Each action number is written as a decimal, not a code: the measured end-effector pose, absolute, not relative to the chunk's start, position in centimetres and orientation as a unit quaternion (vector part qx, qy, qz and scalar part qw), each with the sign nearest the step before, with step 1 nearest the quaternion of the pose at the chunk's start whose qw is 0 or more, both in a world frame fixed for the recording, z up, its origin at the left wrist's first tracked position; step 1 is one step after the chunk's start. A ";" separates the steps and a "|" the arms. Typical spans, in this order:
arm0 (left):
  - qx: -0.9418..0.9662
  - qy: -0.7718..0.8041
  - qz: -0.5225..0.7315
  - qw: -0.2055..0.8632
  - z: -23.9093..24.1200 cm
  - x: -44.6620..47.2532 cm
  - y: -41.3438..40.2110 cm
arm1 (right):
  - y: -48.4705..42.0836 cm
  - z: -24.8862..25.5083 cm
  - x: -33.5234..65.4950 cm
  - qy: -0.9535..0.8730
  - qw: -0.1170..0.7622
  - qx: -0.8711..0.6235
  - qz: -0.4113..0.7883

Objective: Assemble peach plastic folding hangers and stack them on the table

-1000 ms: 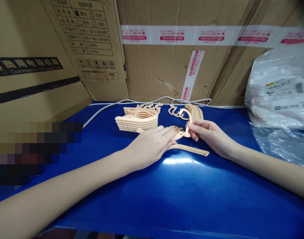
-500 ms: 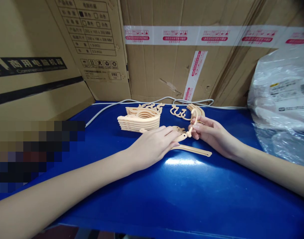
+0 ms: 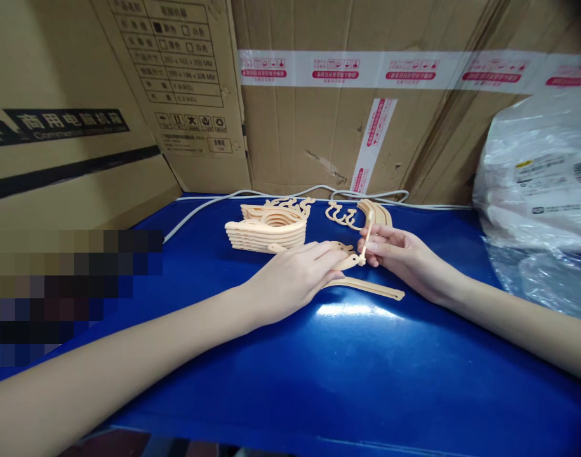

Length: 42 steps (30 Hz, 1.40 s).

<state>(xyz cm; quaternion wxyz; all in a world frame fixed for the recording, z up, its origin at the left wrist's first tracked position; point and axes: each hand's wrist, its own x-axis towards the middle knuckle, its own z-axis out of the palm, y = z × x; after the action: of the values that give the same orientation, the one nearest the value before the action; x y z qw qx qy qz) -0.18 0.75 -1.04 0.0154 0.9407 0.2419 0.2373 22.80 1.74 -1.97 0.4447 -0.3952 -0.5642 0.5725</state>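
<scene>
A peach plastic hanger body [image 3: 366, 287] lies flat on the blue table [image 3: 347, 368]. My left hand [image 3: 294, 278] rests on its left part, fingers closed down over it. My right hand [image 3: 397, 255] pinches a peach plastic hook [image 3: 366, 233] between thumb and fingers, with the hook's foot at the hanger's neck. Behind my left hand sits a neat stack of hangers [image 3: 268, 230]. A few loose hooks [image 3: 340, 214] and hanger bodies [image 3: 380, 212] lie behind my right hand.
Large cardboard boxes [image 3: 319, 108] wall in the back and left [image 3: 56, 127]. A white cable [image 3: 290, 193] runs along the table's rear edge. A clear plastic bag [image 3: 538, 190] with labelled packets fills the right side. A pixelated patch covers the left edge.
The hook in my right hand has swung from showing its open curve to standing edge-on at the hanger's neck. My left hand has stayed on the hanger.
</scene>
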 end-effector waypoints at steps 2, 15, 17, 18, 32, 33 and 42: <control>0.939 0.241 0.246 0.004 -1.0 -0.2 0.7 | 1.6 -1.8 22.7 -0.566 0.442 -0.401 0.569; 0.937 0.242 0.250 -0.012 -0.9 -0.2 0.7 | 1.9 -2.1 23.0 -0.548 0.448 -0.377 0.597; 0.938 0.242 0.250 -0.013 -0.9 -0.2 0.8 | 1.8 -2.0 23.0 -0.544 0.449 -0.378 0.600; 0.938 0.241 0.249 -0.015 -0.9 -0.2 0.8 | 1.8 -2.0 23.0 -0.543 0.449 -0.377 0.601; 0.937 0.187 0.278 -0.102 -1.1 0.2 1.0 | 1.8 -1.9 23.2 -0.546 0.444 -0.366 0.609; 0.936 0.185 0.281 -0.105 -1.1 0.2 1.0 | 1.8 -1.9 23.2 -0.545 0.444 -0.365 0.610; 0.935 0.189 0.276 -0.121 -1.1 0.2 0.9 | 1.9 -1.9 23.2 -0.538 0.444 -0.364 0.617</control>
<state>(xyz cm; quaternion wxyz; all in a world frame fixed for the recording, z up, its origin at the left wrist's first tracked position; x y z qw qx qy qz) 0.16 0.94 -1.14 -0.1211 0.9346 0.1890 0.2760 23.23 1.89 -1.95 0.4444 -0.3642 -0.5376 0.6171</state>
